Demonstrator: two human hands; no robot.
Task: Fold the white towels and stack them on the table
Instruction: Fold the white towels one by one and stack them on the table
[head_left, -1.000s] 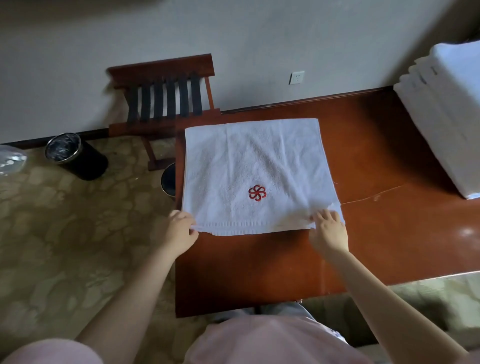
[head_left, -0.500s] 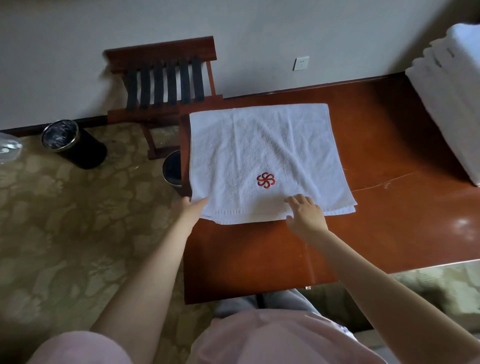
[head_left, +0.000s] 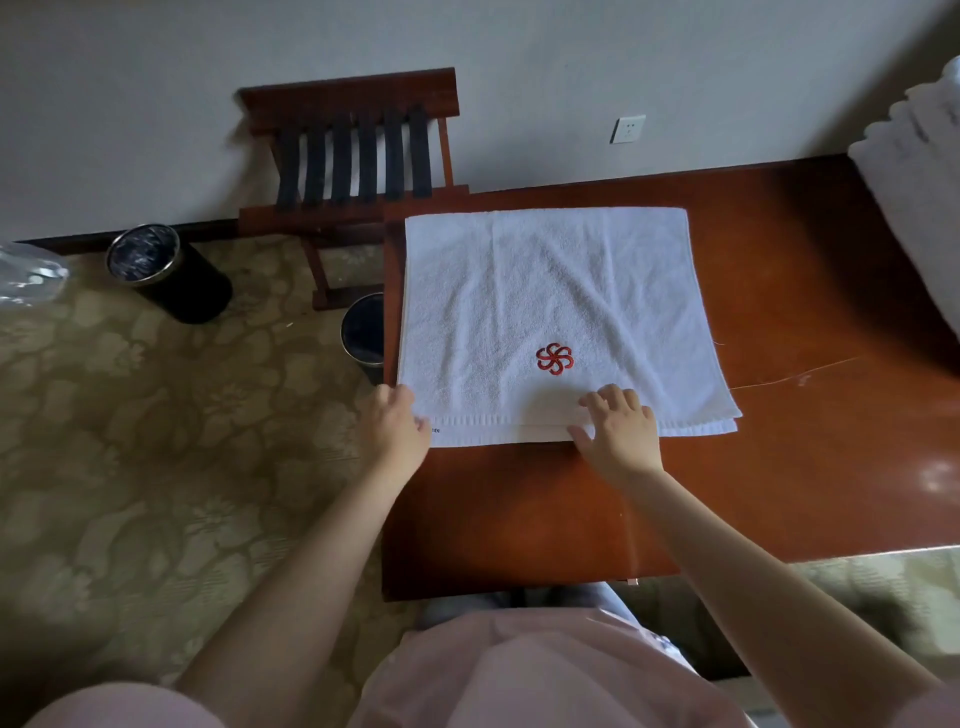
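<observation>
We are working on a white towel (head_left: 545, 291) that is lying doubled on the left part of the wooden surface (head_left: 779, 467). Its two layers are sitting slightly offset along the near edge, at 6 o'clock, with the under layer peeking out. A red emblem (head_left: 555, 358) is showing on the top layer, toward 6 o'clock.

Our right hand (head_left: 621, 436) is lying open on that near edge, a little right of its middle, with the fingers spread flat on the cloth and the thumb at the hem. Our left hand (head_left: 395, 431) is covering the corner at 7 o'clock, and we cannot tell whether it is pinching the corner or only pressing on it. The stack of folded towels (head_left: 919, 197) is waiting well apart at 2 o'clock, at the right edge of the view.

We are judging that the step in hand is squaring up this fold before making another. To do it well, we are aiming to match the two hems along the whole near edge. A light slide of the top layer is looking safer than a tug, which could drag the layer beneath. The soft ridges running from 11 toward 5 o'clock are calling for smoothing outward with flat palms. Before any lift, we are wanting both layers pinched together at each near corner.
</observation>
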